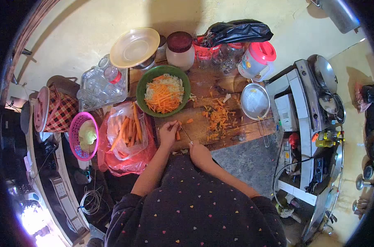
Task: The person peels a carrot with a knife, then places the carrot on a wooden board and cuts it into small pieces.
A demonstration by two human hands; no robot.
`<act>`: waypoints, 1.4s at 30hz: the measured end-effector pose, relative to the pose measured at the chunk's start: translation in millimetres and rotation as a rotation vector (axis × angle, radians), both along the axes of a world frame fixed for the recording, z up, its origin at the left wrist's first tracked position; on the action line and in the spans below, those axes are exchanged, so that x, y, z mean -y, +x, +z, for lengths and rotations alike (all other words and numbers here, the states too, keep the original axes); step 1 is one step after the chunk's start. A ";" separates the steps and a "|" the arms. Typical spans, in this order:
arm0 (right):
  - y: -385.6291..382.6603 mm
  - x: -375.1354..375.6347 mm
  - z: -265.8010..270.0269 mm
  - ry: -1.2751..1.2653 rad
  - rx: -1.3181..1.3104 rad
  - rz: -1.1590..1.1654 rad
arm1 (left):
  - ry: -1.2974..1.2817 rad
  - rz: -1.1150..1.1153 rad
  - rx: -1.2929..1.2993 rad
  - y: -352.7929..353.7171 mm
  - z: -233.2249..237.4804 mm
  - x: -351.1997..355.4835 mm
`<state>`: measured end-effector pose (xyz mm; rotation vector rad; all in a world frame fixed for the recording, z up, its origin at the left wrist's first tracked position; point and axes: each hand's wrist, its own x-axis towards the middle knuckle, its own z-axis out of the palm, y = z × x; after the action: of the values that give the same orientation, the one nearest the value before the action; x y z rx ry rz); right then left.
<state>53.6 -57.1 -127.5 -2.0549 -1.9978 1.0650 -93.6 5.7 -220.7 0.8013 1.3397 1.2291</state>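
Note:
My left hand [168,133] is closed on a carrot [178,134] at the front of the wooden table. Beside it, my right hand [200,154] grips a knife [185,133] whose thin blade points up and left, close to the left fingers. A small carrot piece [190,121] lies just past the blade. Behind my hands stands a green bowl [187,89] with orange carrot strips [162,95] over pale shreds. To the right, carrot peelings [218,117] are scattered on the wood. Left of my left hand, whole carrots [131,129] lie in clear plastic on a red bag [133,165].
A sieve [255,101] lies at the table's right edge. A pitcher [257,61], a lidded jar [180,53] and a cream basin [135,47] line the back. At left are a tray of glasses [102,84] and a pink basket [73,144]. A stove [312,88] stands at right.

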 end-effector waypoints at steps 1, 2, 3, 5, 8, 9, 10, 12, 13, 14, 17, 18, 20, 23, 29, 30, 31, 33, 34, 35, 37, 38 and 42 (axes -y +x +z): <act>-1.0 -1.2 -2.6 -0.004 -0.005 -0.010 | -0.002 -0.006 -0.029 0.5 3.4 0.2; -2.3 -2.7 -8.1 -0.007 -0.010 -0.020 | -0.004 -0.015 -0.071 0.6 7.0 0.3; -3.7 -4.8 -12.3 -0.010 -0.016 -0.030 | -0.006 -0.023 -0.113 0.8 13.2 0.4; -5.5 -9.8 -18.4 -0.005 -0.038 -0.013 | -0.069 -0.049 -0.122 1.0 25.7 0.3; -2.0 -19.2 -26.1 0.005 -0.029 0.022 | -0.138 -0.048 -0.023 2.9 28.1 1.7; -1.6 -20.9 -30.3 0.009 -0.022 0.036 | -0.082 -0.012 0.006 4.7 18.4 1.6; -1.5 -19.1 -41.7 0.007 -0.037 0.021 | -0.025 0.024 0.037 5.3 10.7 0.4; -0.2 -14.7 -54.7 0.003 -0.060 -0.001 | -0.024 0.035 0.067 0.8 0.7 -3.1; 3.4 -12.3 -53.2 -0.047 -0.050 -0.016 | -0.026 0.044 0.083 -0.8 -2.4 -2.9; 8.5 -9.7 -51.1 -0.097 -0.041 -0.031 | -0.017 0.045 0.095 -0.4 -5.6 -1.9; 20.7 0.6 -49.4 -0.046 -0.104 -0.048 | -0.012 0.046 0.102 3.6 1.8 0.8; 23.4 3.3 -50.4 0.005 -0.138 -0.050 | -0.026 0.047 0.088 4.6 8.4 1.4; 19.0 2.4 -19.4 -0.032 -0.115 -0.049 | -0.011 0.045 0.085 4.1 6.1 2.2; 14.2 5.6 -11.3 -0.009 -0.127 -0.025 | 0.026 0.028 0.079 1.5 -5.9 1.7; 11.4 7.2 -7.8 0.012 -0.104 -0.004 | -0.022 0.049 0.058 3.2 0.0 1.8; 11.4 7.5 -9.2 0.013 -0.105 -0.004 | -0.031 0.050 0.054 3.2 -2.2 1.0; 11.4 7.8 -11.5 0.023 -0.109 -0.006 | -0.039 0.051 0.051 3.5 -4.3 0.4; 9.2 8.7 -15.1 0.042 -0.121 -0.009 | -0.038 0.076 0.090 5.2 -5.5 1.1; 7.5 8.6 -15.0 0.030 -0.104 -0.013 | -0.039 0.088 0.109 5.8 -4.5 1.5; 5.5 8.0 -14.3 0.018 -0.086 -0.017 | -0.042 0.082 0.091 5.7 -3.4 1.8; 2.6 6.5 -11.9 -0.012 -0.075 -0.024 | -0.046 0.072 0.055 5.1 -0.5 1.8; 1.4 6.1 -10.8 -0.030 -0.081 -0.026 | -0.049 0.076 0.013 5.0 1.0 2.2; -3.2 4.7 -8.1 -0.060 -0.048 -0.023 | -0.038 0.094 -0.036 6.6 2.4 1.7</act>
<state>50.4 -61.9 -135.7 -2.0556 -1.9376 1.1727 -87.0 4.1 -218.3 0.7437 1.4397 1.2637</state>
